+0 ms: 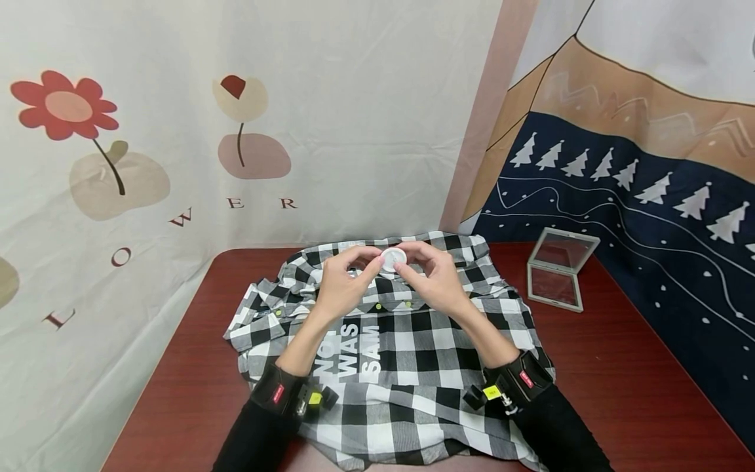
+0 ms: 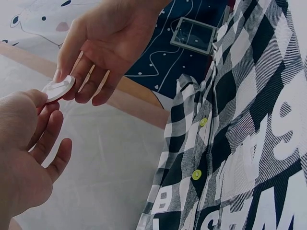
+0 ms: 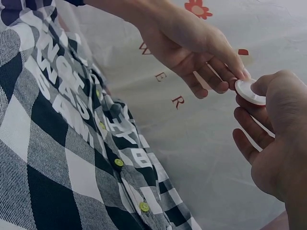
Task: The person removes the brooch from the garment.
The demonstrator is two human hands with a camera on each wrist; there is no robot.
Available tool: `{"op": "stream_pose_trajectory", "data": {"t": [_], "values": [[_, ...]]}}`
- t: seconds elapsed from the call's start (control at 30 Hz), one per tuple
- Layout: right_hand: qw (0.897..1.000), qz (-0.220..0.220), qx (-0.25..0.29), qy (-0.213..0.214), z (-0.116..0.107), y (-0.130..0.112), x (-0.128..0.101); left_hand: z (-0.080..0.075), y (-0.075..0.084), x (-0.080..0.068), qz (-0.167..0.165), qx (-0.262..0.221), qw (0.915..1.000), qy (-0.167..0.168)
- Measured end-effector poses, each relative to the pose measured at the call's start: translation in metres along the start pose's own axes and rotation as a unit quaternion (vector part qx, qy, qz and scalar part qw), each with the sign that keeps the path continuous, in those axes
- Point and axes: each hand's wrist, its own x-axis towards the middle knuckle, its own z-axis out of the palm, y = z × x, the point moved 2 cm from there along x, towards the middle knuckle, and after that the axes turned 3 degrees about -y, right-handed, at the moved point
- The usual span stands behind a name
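From the head camera, both hands meet above the collar end of a black-and-white checked cotton shirt (image 1: 389, 354) spread on a dark red wooden table (image 1: 619, 393). The left hand (image 1: 342, 285) and right hand (image 1: 433, 278) each pinch the rim of a small round white plastic disc (image 1: 393, 257) between thumb and fingertips, the other fingers loosely spread. At about two o'clock from the hands sits a clear square hinged case (image 1: 560, 269), standing open; nothing shows inside it.

In the left wrist view, the right hand (image 2: 110, 43) grips the white disc (image 2: 58, 88) at ten o'clock, with the left hand (image 2: 29, 153) touching its lower edge. The shirt (image 2: 240, 143), with its yellow-green buttons (image 2: 196, 175), fills the right side; the case (image 2: 193, 34) lies at twelve o'clock.

In the right wrist view, the left hand (image 3: 192, 43) reaches in from twelve o'clock and the right hand (image 3: 278, 139) holds the disc (image 3: 248, 91) at three o'clock.

The grip is on the edge only, so a twist or uneven pull could flip the disc loose onto the shirt or off the table.
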Motion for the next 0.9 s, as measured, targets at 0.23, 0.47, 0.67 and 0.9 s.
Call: {"op": "stream_pose_trajectory", "data": {"t": [0.23,0.47,0.67,0.9], "values": [[1.0,0.018,0.012,0.003,-0.0007,-0.0004,-0.0004,0.0006,-0.0006,-0.0002,-0.004,0.0,1.0,-0.004],[0.999,0.035,0.02,0.004,-0.0011,-0.0008,-0.0011,0.0009,0.0006,-0.0004,0.001,-0.007,1.0,-0.007],[0.999,0.039,0.025,0.002,-0.0019,-0.0007,-0.0009,0.0012,0.0018,-0.0008,0.004,-0.008,0.9999,-0.009],[0.999,0.042,0.019,0.005,-0.0031,0.0001,-0.0017,0.0021,0.0026,-0.0007,0.01,-0.009,0.9998,-0.014]]}}
